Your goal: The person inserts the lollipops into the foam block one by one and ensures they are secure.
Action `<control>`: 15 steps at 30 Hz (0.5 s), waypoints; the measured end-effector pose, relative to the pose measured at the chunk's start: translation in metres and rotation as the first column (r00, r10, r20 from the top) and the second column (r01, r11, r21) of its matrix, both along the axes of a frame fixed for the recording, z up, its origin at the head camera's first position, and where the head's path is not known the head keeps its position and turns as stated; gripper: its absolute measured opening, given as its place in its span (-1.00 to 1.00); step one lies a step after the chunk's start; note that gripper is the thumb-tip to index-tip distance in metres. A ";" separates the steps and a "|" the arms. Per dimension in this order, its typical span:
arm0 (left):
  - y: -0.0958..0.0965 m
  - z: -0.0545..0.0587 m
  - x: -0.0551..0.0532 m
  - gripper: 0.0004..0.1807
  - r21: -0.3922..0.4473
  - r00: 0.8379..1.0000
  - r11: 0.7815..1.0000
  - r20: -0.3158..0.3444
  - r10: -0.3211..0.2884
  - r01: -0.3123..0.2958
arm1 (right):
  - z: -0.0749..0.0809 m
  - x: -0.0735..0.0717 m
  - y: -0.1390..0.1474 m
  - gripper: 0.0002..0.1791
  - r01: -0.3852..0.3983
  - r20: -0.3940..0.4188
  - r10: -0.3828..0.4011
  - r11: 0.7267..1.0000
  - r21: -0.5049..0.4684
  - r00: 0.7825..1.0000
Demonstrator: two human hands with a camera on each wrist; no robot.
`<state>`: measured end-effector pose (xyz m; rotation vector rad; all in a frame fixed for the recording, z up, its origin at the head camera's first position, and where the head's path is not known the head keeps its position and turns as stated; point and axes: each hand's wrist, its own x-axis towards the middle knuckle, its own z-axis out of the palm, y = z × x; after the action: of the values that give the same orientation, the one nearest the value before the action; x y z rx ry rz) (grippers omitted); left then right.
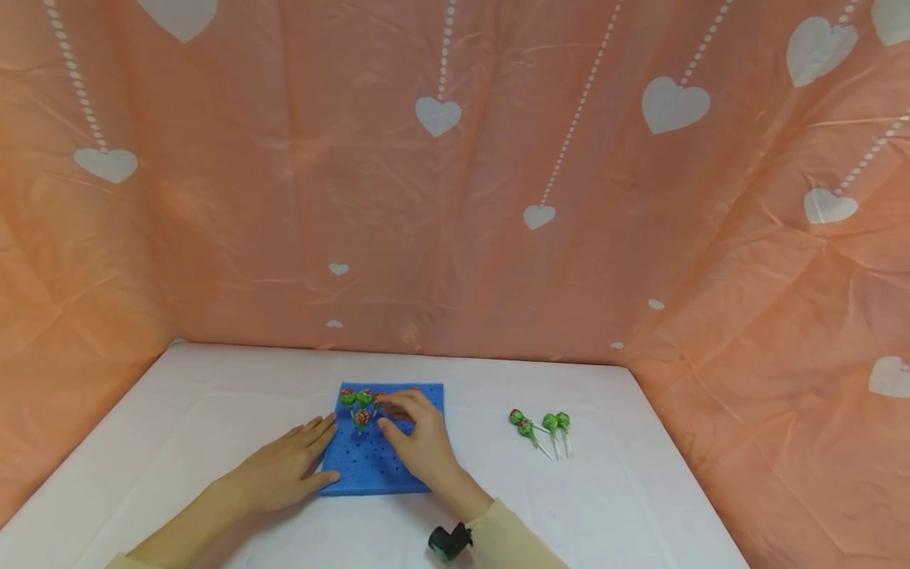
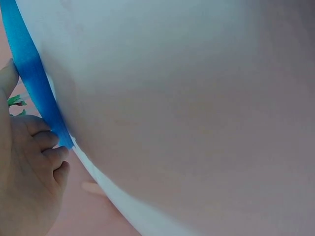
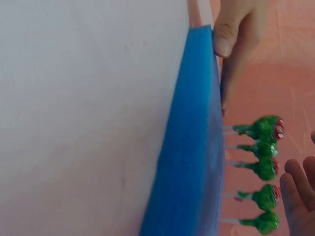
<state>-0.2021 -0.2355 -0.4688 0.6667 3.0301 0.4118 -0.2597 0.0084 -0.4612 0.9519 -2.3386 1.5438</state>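
A blue foam block (image 1: 370, 474) dotted with small holes lies on the table, with several lollipops (image 1: 362, 419) in green and red wrappers standing in its far left part. In the right wrist view the wrapped lollipops (image 3: 266, 169) stick out of the foam on white sticks. My left hand (image 1: 291, 466) rests along the block's left edge, fingers straight and thumb (image 3: 224, 42) at the near corner. Over the block, my right hand (image 1: 423, 442) has its thumb and fingers spread apart, fingertips right by the lollipop heads. Between them no lollipop shows gripped.
Several loose lollipops (image 1: 550, 427) lie on the white table (image 1: 611, 506) to the right of the block. An orange cloth (image 1: 469, 261) with white hearts hangs around the table's back and sides. A black device (image 1: 450, 543) sits at my right wrist.
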 end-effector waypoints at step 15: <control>0.000 -0.001 -0.001 -0.06 0.001 1.000 1.000 0.014 0.003 -0.003 | 0.004 -0.010 0.056 -0.66 0.148 -0.004 -0.149 0.987 -0.063 0.989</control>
<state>-0.2028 -0.2357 -0.4694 0.6564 3.0180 0.4168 -0.2700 0.0640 -0.4569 0.7503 -2.2828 1.5408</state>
